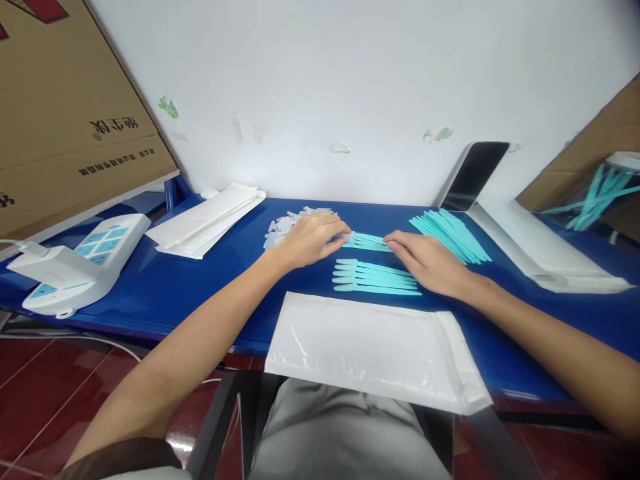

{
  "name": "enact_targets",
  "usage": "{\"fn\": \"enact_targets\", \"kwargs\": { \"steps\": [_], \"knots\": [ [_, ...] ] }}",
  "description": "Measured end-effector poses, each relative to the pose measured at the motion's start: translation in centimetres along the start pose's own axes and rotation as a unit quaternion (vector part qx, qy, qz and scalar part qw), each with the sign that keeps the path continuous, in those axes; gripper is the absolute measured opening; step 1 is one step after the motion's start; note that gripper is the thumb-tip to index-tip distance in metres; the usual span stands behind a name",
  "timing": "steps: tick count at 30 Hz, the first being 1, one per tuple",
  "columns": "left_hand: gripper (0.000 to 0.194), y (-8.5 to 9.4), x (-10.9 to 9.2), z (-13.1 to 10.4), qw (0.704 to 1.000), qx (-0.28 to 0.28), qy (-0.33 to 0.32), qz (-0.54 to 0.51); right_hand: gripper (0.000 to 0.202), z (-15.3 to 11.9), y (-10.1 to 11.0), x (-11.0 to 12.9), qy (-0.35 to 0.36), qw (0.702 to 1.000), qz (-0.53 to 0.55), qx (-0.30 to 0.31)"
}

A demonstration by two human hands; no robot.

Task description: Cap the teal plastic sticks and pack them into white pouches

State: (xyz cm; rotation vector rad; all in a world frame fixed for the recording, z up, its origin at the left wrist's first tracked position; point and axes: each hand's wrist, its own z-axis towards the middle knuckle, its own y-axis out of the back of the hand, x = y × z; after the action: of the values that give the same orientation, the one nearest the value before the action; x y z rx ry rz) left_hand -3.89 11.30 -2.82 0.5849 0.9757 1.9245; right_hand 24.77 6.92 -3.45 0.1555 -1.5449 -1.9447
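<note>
My left hand (316, 239) is closed in a pinch at the left end of a teal plastic stick (369, 241). At the stick's other end, my right hand (425, 257) grips with thumb and forefinger. Several like sticks lie right beneath it. Closer to me is a neat row of teal sticks (377, 277) with paler, paddle-shaped left ends. A fanned pile of teal sticks (450, 235) lies just beyond my right hand. Small translucent white pieces (283, 230) are heaped behind my left hand, which partly hides them.
A white padded envelope (365, 343) overhangs the blue table's (220, 287) front edge. Folded white envelopes (207, 217) and a power strip (107, 250) are on the left. To the right, a phone (475, 177) leans on the wall, near another white envelope (545, 250) and a clear container (600, 193) of teal sticks.
</note>
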Motion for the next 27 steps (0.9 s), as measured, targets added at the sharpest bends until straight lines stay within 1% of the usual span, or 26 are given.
{"fn": "enact_targets", "kwargs": {
  "steps": [3,7,10,13,15,18,22,25,27],
  "knots": [
    [0.026,0.0,-0.1,0.0,1.000,0.001,-0.001,-0.009,0.038,0.0,0.0,-0.1,0.002,1.000,-0.011,-0.012],
    [0.016,0.0,-0.4,0.1,0.996,0.000,0.034,-0.086,0.040,-0.1,0.0,-0.3,0.014,0.999,-0.041,-0.032],
    [0.008,0.1,-1.0,0.2,0.983,-0.018,0.059,-0.174,0.044,-0.2,-0.1,-0.2,0.035,0.998,-0.049,-0.031],
    [0.013,0.0,-1.9,0.5,0.965,-0.028,0.071,-0.250,0.043,-0.4,-0.1,0.1,0.076,0.996,-0.033,-0.031],
    [0.015,-0.1,-2.4,0.7,0.957,-0.030,0.084,-0.276,0.040,-0.5,-0.1,0.4,0.100,0.994,-0.024,-0.043],
    [0.017,-0.3,-2.9,0.8,0.953,-0.048,0.092,-0.283,0.036,-0.8,-0.1,0.9,0.116,0.990,-0.028,-0.076],
    [0.019,-0.5,-3.2,0.8,0.957,-0.075,0.076,-0.270,0.034,-1.0,-0.2,1.6,0.120,0.987,-0.024,-0.104],
    [0.027,-0.6,-3.3,0.7,0.960,-0.077,0.081,-0.258,0.034,-1.1,-0.3,1.9,0.112,0.988,-0.018,-0.107],
    [0.029,-0.6,-3.3,0.8,0.962,-0.069,0.085,-0.248,0.036,-1.1,-0.2,1.9,0.097,0.991,-0.020,-0.093]
  ]
}}
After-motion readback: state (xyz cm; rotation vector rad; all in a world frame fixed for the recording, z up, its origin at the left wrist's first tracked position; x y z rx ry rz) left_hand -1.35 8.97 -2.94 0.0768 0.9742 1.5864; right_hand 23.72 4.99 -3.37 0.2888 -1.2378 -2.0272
